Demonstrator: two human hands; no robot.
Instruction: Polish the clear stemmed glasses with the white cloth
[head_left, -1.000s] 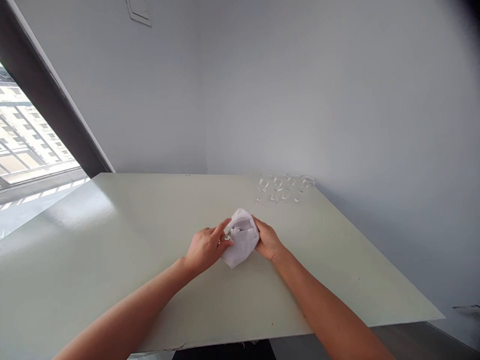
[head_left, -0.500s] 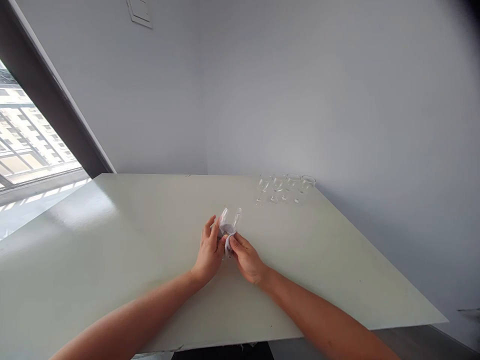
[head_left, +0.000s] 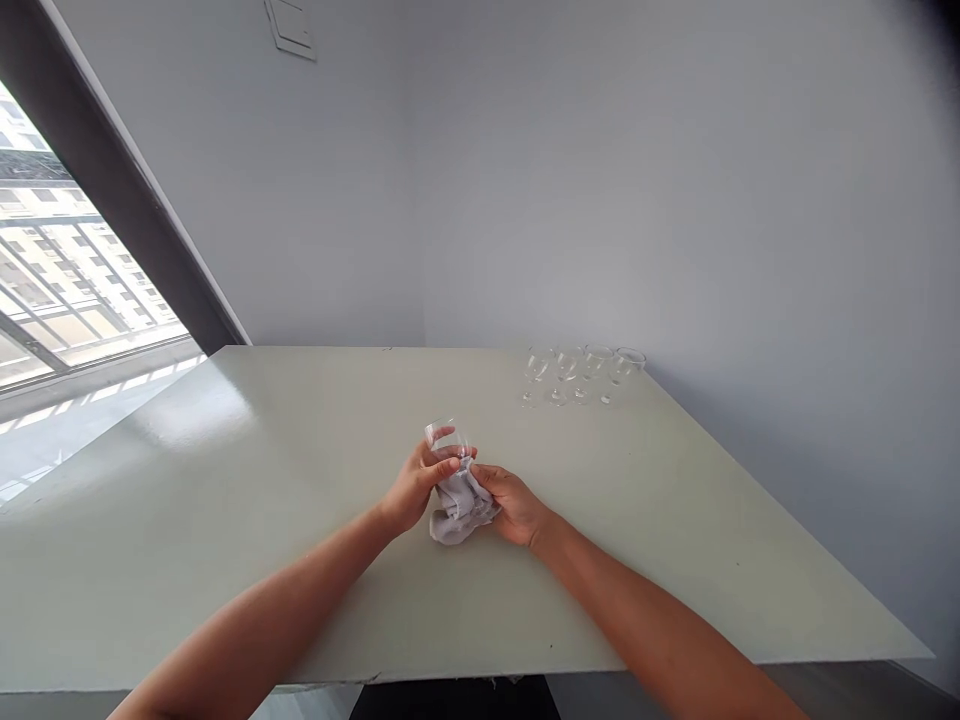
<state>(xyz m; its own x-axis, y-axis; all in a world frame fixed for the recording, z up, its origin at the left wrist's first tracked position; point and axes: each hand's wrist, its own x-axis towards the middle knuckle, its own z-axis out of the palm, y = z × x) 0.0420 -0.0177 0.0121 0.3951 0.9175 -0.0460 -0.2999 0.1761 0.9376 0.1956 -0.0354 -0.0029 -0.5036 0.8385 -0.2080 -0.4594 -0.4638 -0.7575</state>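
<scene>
A clear wine glass (head_left: 445,438) is tilted up and to the left above the middle of the table. My left hand (head_left: 420,484) is closed round its bowl, with the fingers showing through the glass. My right hand (head_left: 514,502) is closed on a pale lilac cloth (head_left: 459,508) that hangs below the bowl. The cloth wraps the lower part of the glass, so its stem and foot are hidden.
Several clear wine glasses (head_left: 568,366) stand upright together near the far right corner of the pale glossy table (head_left: 322,420). Walls border the table's far and right sides. A window (head_left: 67,260) lies at the left.
The glass now leans left in my left hand's grip. More of the cloth has come into view, hanging below the glass at my right hand. The view has shifted slightly.
</scene>
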